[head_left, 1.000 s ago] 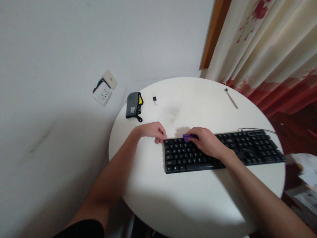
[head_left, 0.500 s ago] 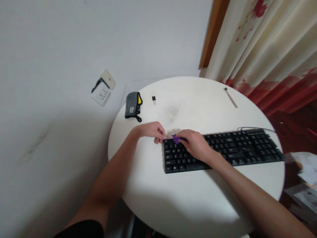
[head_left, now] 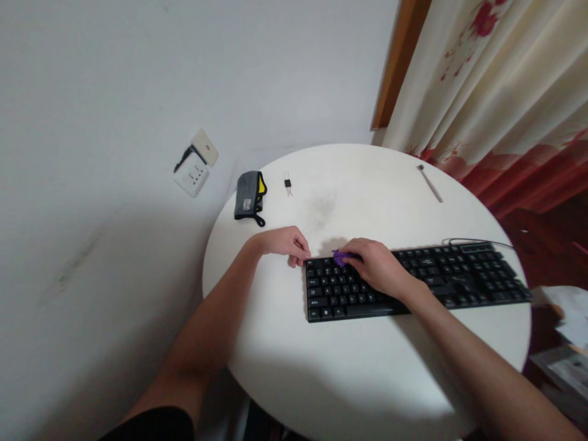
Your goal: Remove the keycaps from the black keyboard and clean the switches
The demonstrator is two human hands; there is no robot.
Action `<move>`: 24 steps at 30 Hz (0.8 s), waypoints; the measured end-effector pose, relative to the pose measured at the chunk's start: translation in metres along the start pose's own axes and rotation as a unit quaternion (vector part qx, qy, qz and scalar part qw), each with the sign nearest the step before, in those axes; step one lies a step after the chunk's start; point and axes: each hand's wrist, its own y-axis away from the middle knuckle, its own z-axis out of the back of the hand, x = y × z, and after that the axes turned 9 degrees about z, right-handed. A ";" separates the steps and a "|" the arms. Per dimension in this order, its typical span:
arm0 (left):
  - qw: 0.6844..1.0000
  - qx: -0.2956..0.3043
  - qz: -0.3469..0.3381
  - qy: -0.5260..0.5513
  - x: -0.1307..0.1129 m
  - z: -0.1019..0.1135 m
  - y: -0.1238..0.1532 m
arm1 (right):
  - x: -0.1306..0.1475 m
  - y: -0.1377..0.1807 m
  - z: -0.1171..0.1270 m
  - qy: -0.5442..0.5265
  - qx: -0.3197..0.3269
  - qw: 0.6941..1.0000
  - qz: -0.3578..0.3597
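Observation:
A black keyboard (head_left: 340, 311) lies across the right half of a round white table (head_left: 294, 355). At its top left corner, my left hand (head_left: 290, 243) is closed, with thumb and forefinger pinching the edge. My right hand (head_left: 373, 262) rests over the upper keys, left of the middle, and its fingers are closed on a small purple cloth (head_left: 339, 258). The cloth touches the top row of keys; part of it is hidden under the fingers.
Toward the back left lie a folded grey cloth (head_left: 248, 195) with black trim and a black binder clip (head_left: 288, 183). A toothbrush-like stick (head_left: 430, 184) lies at the back right. The keyboard's cable (head_left: 478, 239) curls behind it. A wall socket (head_left: 191, 174) is at left, a curtain (head_left: 496, 110) at right.
My right hand has slid a little to the right along the upper keys with the purple cloth. My left hand stays at the keyboard's corner.

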 end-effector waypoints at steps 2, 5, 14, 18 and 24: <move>1.000 0.000 0.003 -0.004 -0.002 0.000 0.001 | 0.005 -0.002 -0.007 -0.009 -0.013 1.000 0.015; 1.000 -0.003 0.004 -0.010 -0.003 0.000 0.001 | 0.009 -0.004 -0.011 -0.010 -0.019 1.000 0.021; 1.000 0.001 0.002 0.006 0.006 0.001 -0.002 | -0.008 0.005 0.016 0.022 0.026 0.999 -0.034; 1.000 0.002 -0.002 0.006 0.006 0.002 -0.003 | -0.017 0.009 0.025 0.015 0.029 0.998 -0.048; 1.000 0.001 0.001 -0.001 0.003 0.001 -0.001 | -0.007 0.005 0.012 -0.002 0.002 1.000 -0.028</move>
